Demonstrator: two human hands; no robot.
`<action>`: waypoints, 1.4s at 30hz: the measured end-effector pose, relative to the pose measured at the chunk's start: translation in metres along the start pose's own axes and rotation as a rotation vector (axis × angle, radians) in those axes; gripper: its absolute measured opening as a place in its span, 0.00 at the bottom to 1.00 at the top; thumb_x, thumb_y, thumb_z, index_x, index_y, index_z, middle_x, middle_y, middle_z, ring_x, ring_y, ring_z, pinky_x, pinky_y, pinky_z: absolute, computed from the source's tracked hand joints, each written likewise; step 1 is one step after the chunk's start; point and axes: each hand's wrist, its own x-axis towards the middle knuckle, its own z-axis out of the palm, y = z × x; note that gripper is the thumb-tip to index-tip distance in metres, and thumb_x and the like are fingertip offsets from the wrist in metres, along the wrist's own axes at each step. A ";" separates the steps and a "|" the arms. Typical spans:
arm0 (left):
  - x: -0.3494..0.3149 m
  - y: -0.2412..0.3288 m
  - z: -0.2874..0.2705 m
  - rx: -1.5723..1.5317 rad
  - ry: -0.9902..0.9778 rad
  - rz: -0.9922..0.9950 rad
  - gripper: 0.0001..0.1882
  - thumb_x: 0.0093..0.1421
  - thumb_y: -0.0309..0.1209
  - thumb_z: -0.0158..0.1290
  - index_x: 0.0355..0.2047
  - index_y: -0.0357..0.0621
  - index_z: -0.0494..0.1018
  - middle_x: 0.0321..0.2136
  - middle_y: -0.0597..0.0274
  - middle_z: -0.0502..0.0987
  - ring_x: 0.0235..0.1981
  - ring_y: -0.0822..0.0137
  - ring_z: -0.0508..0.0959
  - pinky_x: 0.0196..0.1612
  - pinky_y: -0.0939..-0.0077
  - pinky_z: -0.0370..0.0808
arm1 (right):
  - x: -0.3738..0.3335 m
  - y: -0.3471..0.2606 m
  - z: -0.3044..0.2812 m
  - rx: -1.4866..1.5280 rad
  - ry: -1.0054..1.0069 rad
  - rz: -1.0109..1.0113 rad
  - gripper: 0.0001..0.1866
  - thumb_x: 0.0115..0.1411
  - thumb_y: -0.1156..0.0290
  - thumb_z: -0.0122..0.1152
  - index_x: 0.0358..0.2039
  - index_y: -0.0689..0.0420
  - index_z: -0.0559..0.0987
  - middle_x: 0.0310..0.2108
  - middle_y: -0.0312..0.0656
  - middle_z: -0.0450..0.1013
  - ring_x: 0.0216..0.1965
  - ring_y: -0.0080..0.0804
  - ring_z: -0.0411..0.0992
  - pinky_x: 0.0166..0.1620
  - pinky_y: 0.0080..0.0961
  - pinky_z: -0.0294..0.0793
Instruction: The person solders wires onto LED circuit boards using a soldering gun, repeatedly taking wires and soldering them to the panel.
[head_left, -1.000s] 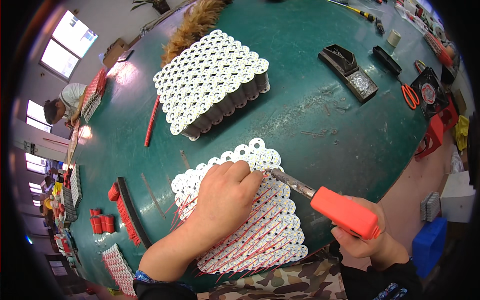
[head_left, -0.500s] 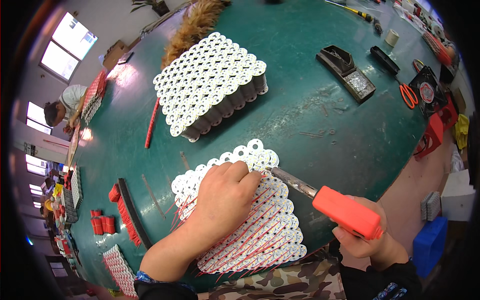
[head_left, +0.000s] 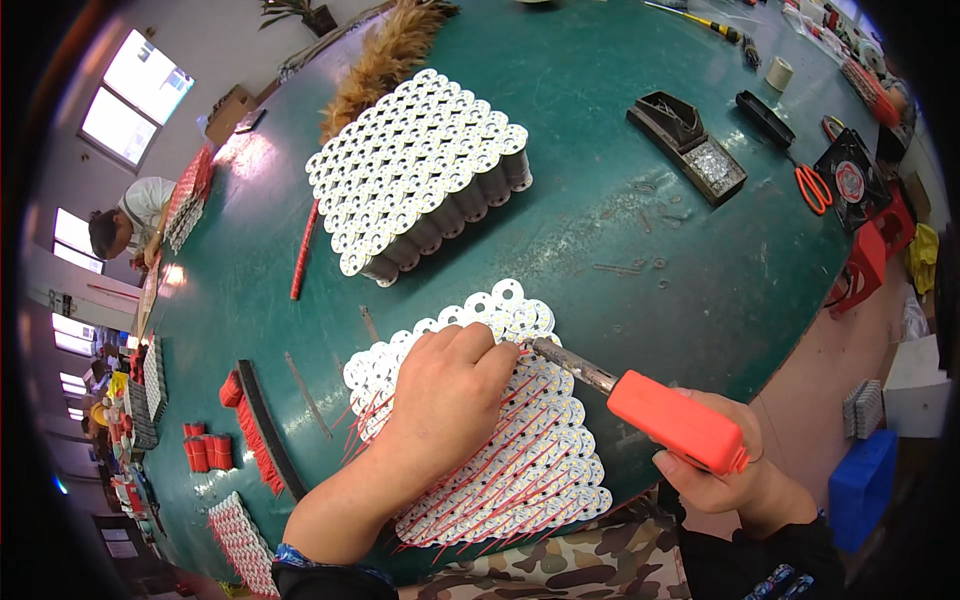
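Observation:
A panel of round white LED boards [head_left: 575,450] lies in front of me on the table, with many thin red wires [head_left: 500,445] slanting across its near part. My left hand [head_left: 455,385] rests over the panel with fingers bent and closed. A bit of red wire shows at its fingertips, which are mostly hidden. My right hand [head_left: 725,470] is wrapped round the orange handle of a soldering iron [head_left: 675,420]. The iron's dark tip touches or nearly touches the panel beside my left fingertips; I cannot tell which.
Beyond the panel stands a thick stack of similar boards [head_left: 415,165]. A black soldering stand [head_left: 690,150] and orange-handled scissors [head_left: 813,188] lie to the right. Bundles of red wire [head_left: 208,450] and a black strip [head_left: 268,430] lie left. Another person [head_left: 135,220] works at the far left.
The soldering iron and my right hand have shifted slightly left, its tip closer to my left fingertips. My left hand stays in place over the panel.

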 end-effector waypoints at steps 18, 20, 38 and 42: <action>-0.001 0.000 0.001 -0.004 -0.025 -0.007 0.12 0.49 0.24 0.57 0.36 0.44 0.81 0.25 0.58 0.73 0.31 0.54 0.76 0.35 0.57 0.72 | -0.008 -0.078 0.005 0.852 0.576 0.601 0.19 0.56 0.81 0.60 0.50 0.66 0.77 0.47 0.50 0.78 0.32 0.30 0.79 0.37 0.25 0.78; -0.001 0.006 0.001 -0.032 -0.029 -0.101 0.13 0.48 0.25 0.60 0.36 0.45 0.82 0.24 0.58 0.73 0.30 0.52 0.76 0.34 0.56 0.72 | -0.002 -0.081 0.009 0.824 0.544 0.490 0.24 0.55 0.79 0.63 0.54 0.66 0.72 0.50 0.50 0.76 0.37 0.30 0.77 0.41 0.25 0.77; 0.000 0.010 0.002 0.012 0.103 -0.003 0.12 0.48 0.19 0.60 0.35 0.43 0.80 0.29 0.60 0.76 0.33 0.56 0.77 0.36 0.61 0.72 | -0.026 -0.030 -0.021 0.419 0.087 0.320 0.17 0.59 0.75 0.67 0.49 0.60 0.79 0.40 0.40 0.79 0.40 0.29 0.79 0.43 0.28 0.78; -0.001 0.014 -0.003 0.076 0.113 0.095 0.16 0.46 0.19 0.60 0.37 0.45 0.80 0.28 0.63 0.76 0.32 0.58 0.77 0.36 0.62 0.71 | -0.037 -0.019 -0.014 0.457 0.126 0.349 0.20 0.60 0.73 0.67 0.53 0.62 0.77 0.48 0.46 0.78 0.45 0.32 0.78 0.47 0.30 0.78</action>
